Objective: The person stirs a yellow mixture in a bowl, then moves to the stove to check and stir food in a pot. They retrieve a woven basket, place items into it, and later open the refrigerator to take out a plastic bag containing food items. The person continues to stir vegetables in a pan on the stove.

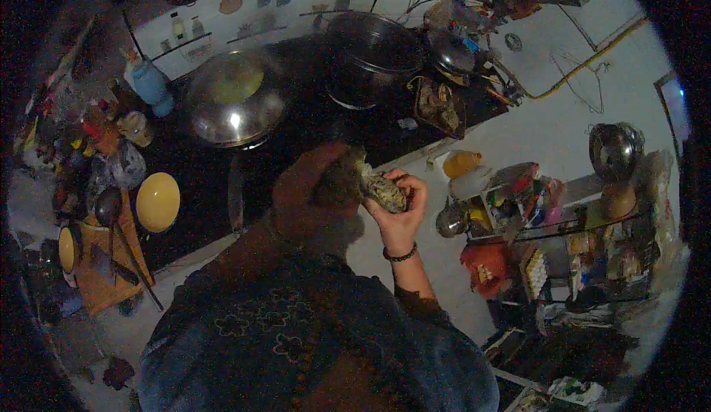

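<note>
My right hand (402,203), a dark beaded bracelet on its wrist, grips a lumpy, mottled grey-brown item (385,192). It could be a shellfish or a root; the dim light does not settle which. In deep shadow, my left hand (303,181) is raised beside it. A dull brownish-green mass (340,178) shows between the left hand and the held item, too blurred to name. A pale ragged edge lies where the two meet. Beyond my hands, similar lumpy items (441,109) lie in a dark basket (420,113) on the black counter.
A large domed metal lid (236,114) and a dark wok (377,42) occupy the stove. To the left are a yellow plate (158,202), a wooden cutting board (100,281) and a blue bottle (150,84). A crowded shelf rack (547,234) stands at the right.
</note>
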Tool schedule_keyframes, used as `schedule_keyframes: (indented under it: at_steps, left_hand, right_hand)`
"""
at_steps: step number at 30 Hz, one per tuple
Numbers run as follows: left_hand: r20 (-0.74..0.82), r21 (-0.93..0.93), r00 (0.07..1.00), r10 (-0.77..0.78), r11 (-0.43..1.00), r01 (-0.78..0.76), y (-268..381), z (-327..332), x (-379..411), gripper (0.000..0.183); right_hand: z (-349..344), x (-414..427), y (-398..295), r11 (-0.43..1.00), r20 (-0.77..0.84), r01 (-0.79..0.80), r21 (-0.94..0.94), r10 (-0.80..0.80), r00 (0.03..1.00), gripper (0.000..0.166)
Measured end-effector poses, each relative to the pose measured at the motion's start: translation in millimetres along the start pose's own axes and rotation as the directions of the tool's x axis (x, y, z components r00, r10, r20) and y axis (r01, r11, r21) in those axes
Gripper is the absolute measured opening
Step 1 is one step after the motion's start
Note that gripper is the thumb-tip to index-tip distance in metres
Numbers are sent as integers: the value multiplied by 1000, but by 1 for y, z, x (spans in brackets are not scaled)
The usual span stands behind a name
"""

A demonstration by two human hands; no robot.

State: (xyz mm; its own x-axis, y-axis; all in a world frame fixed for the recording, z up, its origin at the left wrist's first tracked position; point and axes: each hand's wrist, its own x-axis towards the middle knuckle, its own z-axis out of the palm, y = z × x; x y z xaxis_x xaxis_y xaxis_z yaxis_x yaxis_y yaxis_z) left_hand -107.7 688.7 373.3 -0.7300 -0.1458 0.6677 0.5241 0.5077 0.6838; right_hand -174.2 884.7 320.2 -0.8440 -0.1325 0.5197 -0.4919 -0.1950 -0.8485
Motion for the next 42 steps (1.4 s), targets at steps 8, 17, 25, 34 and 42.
schedule_keyframes:
  at_steps: [8,17,25,34,42]
  left_hand:
    - [-192,-28,958,-214,977,212,-21,8,68,68]
    - [-15,-416,926,-377,845,337,-145,47,171,50]
    - [72,355,835,-545,797,490,-239,107,273,53]
    - [359,652,675,-645,690,312,-335,143,301,40]
    - [300,732,764,-571,651,200,-297,130,302,36]
  right_hand:
    - [-13,105,30,850,72,48,-525,-11,997,49]
    - [-31,319,148,721,434,370,-586,-106,895,40]
    - [-31,419,285,668,695,459,-587,124,708,42]
    - [-27,442,372,395,792,705,-589,106,602,55]
    - [-48,432,272,610,750,615,-500,-50,659,35]
